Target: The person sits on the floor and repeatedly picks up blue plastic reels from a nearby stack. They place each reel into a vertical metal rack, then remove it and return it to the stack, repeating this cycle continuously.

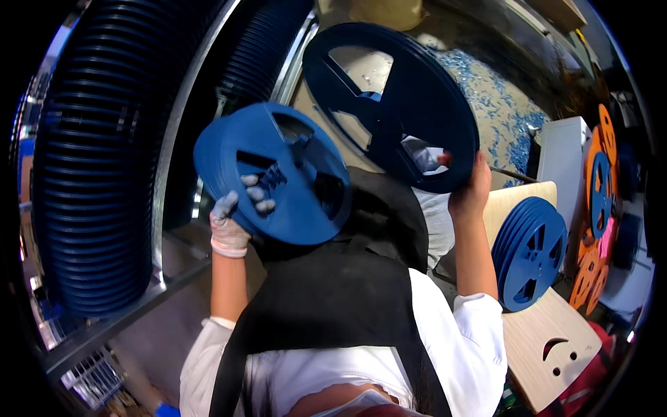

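Note:
My left hand (236,219), in a white glove, is closed on a small stack of blue plastic reels (278,198). Its fingertips come through one of the reel's cut-out windows. To the right and farther out, my bare right hand (474,184) grips the rim of a dark navy reel (410,104), or a few pressed together. A fingertip shows through that reel's lower window. The navy reel is tilted, apart from the blue ones. The faces behind both reels are hidden.
Long rows of dark blue reels (97,160) stand on a metal rack (170,139) at left. More blue reels (531,254) lean on a wooden chair (556,347) at right, near orange reels (590,208). Blue plastic scraps (500,104) litter the surface at the far right.

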{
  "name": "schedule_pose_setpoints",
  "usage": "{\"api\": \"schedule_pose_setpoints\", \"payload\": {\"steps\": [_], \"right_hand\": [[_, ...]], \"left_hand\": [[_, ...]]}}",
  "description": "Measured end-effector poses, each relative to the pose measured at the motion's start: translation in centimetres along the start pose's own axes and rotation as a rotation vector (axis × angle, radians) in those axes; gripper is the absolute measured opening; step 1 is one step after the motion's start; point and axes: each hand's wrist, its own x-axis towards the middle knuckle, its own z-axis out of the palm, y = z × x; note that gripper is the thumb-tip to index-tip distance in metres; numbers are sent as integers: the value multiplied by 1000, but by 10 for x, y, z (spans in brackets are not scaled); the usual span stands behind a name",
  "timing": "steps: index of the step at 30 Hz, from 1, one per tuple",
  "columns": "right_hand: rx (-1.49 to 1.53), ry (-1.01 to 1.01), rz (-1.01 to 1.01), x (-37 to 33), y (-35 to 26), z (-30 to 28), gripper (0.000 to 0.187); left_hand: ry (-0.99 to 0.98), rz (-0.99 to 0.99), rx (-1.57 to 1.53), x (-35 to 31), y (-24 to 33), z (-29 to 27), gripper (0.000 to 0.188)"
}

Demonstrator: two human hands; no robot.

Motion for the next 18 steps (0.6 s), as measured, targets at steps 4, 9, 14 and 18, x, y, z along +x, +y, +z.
{"api": "schedule_pose_setpoints", "payload": {"steps": [4,9,14,18], "right_hand": [[575,127,299,7,26,3,53],[693,143,398,13,47,-9,41],[741,94,445,19,55,-9,27],[793,84,477,27,65,-7,25]], "left_hand": [[-5,39,54,-9,1,-18,48],[34,69,38,-14,2,-18,45],[90,98,70,-21,2,-15,46],[102,110,67,-28,2,-15,46]]}}
